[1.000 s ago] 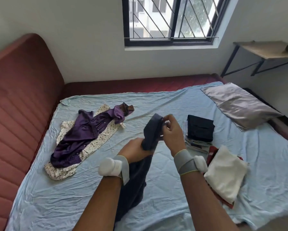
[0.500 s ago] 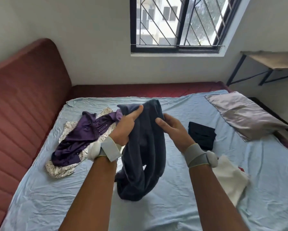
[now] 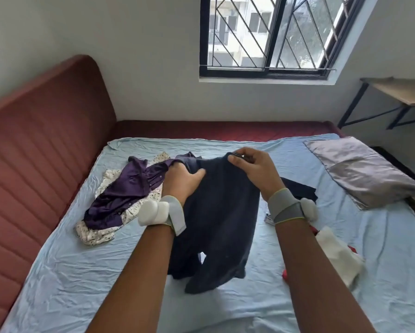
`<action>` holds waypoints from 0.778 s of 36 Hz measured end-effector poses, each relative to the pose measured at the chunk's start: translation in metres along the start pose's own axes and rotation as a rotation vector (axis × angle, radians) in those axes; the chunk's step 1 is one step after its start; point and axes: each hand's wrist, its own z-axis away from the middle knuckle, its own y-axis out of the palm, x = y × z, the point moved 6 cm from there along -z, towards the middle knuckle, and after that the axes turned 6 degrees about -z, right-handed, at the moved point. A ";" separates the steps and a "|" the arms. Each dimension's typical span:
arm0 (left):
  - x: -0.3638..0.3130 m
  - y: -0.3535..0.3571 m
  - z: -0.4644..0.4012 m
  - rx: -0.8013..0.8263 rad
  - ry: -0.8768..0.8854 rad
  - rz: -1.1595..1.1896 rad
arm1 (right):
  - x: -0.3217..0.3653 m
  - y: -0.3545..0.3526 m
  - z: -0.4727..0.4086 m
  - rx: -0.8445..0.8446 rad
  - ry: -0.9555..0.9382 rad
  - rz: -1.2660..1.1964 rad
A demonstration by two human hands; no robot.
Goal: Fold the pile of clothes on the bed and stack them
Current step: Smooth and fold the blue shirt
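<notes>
Fabric, dark navy and soft-looking, hangs as a limp garment (image 3: 216, 212) between both hands above the middle of the bed's pale blue sheet (image 3: 81, 284), which is finely wrinkled. The left hand (image 3: 181, 182) bunches its top edge in curled fingers; the right hand (image 3: 252, 168) pinches the same edge at one o'clock of the left. At ten o'clock a glossy purple buttoned shirt (image 3: 122, 188) sprawls over a speckled cream cloth (image 3: 95, 234). At three o'clock lie a folded black piece (image 3: 300, 191) and, nearer, a folded white cloth (image 3: 338, 258). A satiny grey pillow (image 3: 360, 171) rests at two o'clock.
</notes>
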 end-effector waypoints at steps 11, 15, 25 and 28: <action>-0.073 -0.024 0.018 -0.087 0.504 0.207 | 0.026 0.007 -0.001 0.134 -0.119 0.203; -0.108 -0.005 0.032 0.151 0.670 0.298 | 0.051 0.010 0.007 0.192 -0.202 0.148; -0.116 -0.063 0.025 -0.422 0.603 0.365 | -0.012 -0.044 0.040 0.187 0.062 0.341; -0.116 -0.065 0.020 -0.361 0.632 0.347 | -0.010 -0.065 0.041 0.029 0.043 0.297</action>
